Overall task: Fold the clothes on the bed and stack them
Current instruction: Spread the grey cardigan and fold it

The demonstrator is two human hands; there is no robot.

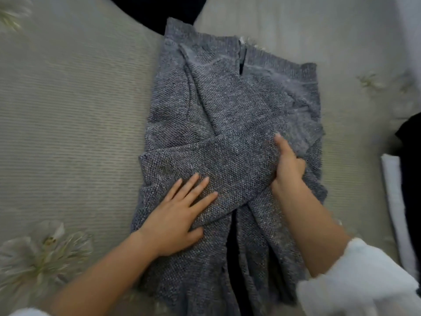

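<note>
Right grip [288, 166] clamped on folded sleeve [227, 160] of grey cardigan [223, 99]; left grip [180, 215], fingers straight, presses the cardigan just beside it.

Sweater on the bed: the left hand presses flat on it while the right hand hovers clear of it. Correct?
No. In the head view the left hand presses flat on the sweater on the bed, but the right hand does not hover: it grips a fold of the knit.

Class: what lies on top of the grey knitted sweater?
Left hand rests flat on the grey knitted sweater; right hand grips its folded sleeve. Knit beneath both is hidden.
</note>
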